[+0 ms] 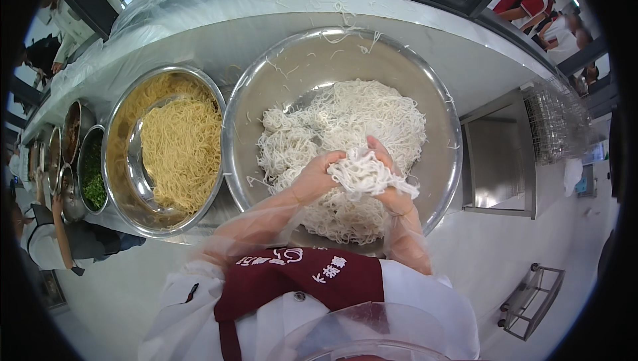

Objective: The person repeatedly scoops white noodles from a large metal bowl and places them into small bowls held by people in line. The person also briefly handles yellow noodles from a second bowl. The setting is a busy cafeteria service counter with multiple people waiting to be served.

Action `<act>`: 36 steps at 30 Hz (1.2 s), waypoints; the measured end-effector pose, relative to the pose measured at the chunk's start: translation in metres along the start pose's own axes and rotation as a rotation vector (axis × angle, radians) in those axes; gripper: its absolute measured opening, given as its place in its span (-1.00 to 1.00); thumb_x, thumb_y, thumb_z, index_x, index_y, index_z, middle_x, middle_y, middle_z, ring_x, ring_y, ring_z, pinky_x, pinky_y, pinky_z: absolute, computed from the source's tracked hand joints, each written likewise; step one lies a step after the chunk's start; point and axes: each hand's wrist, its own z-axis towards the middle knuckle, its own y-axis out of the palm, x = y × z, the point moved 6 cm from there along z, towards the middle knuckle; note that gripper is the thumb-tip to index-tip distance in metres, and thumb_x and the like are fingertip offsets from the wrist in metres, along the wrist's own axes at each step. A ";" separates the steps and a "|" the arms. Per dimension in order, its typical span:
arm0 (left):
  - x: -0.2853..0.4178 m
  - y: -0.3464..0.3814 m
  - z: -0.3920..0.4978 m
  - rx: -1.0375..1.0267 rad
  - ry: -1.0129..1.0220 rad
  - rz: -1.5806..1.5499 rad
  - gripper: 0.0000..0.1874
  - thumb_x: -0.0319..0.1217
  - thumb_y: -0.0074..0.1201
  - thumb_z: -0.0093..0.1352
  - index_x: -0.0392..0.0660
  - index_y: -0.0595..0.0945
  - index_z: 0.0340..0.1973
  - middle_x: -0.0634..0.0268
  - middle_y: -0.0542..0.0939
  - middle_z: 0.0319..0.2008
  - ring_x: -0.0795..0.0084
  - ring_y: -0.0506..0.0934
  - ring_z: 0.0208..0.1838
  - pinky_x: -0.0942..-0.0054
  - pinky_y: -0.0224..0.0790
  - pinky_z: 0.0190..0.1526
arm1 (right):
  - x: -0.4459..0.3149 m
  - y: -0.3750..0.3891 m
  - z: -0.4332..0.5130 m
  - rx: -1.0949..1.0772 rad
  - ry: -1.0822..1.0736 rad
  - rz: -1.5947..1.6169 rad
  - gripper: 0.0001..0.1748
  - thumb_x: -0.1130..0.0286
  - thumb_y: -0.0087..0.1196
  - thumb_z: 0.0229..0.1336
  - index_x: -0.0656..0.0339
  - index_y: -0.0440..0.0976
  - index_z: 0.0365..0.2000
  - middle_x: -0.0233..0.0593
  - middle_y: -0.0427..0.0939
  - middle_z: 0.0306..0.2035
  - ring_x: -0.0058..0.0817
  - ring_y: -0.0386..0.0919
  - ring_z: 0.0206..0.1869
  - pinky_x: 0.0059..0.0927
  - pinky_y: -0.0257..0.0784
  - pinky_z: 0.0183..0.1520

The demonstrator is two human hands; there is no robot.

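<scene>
A clump of white noodles (366,174) is cupped between my two hands, above a large steel bowl (299,64). My left hand (319,169) holds the clump from its left side. On the other side my right hand (394,196) supports it, with some fingers behind the clump and hidden in part. Clear plastic gloves cover both hands and forearms. Below them in the bowl lies a big pile of loose white noodles (374,112). Stray strands cling to the bowl's wall and rim.
Left of the big bowl stands a steel bowl (122,149) of yellow noodles (182,157). Farther left are chopped greens (93,184) and several smaller bowls, with a co-worker (55,241) beside them. Wire baskets (553,122) hang at right, above a wheeled metal cart (531,303) on the floor.
</scene>
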 end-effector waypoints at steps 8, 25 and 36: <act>0.047 -0.048 0.038 -0.274 -0.172 0.317 -0.49 -0.34 0.31 0.18 -0.17 0.59 0.04 0.23 0.62 -0.11 0.41 0.55 -0.05 0.42 0.38 0.04 | 0.047 0.000 -0.026 0.242 0.516 0.869 -0.45 0.42 0.21 0.04 0.31 0.39 0.08 -0.16 0.58 -0.08 -0.39 0.59 -0.06 -0.35 0.52 0.04; -0.004 -0.201 0.081 0.293 -0.173 0.934 -0.63 -0.54 0.13 0.15 -0.17 0.60 -0.09 0.09 0.66 -0.19 0.24 0.62 -0.13 0.30 0.49 -0.09 | 0.021 -0.025 -0.027 0.446 0.529 0.698 -0.38 0.65 0.16 0.02 0.28 0.32 0.15 -0.28 0.53 -0.03 -0.46 0.51 0.01 -0.45 0.40 0.11; 0.074 -0.014 0.012 0.150 0.116 -0.274 -0.46 -0.41 0.10 0.32 -0.22 0.33 0.19 0.20 0.50 0.05 0.41 0.48 0.08 0.37 0.37 0.10 | -0.008 0.029 0.057 0.284 0.247 0.831 -0.04 0.57 0.21 -0.01 0.18 -0.04 0.37 -0.06 0.36 0.18 -0.29 0.40 0.19 -0.30 0.38 0.19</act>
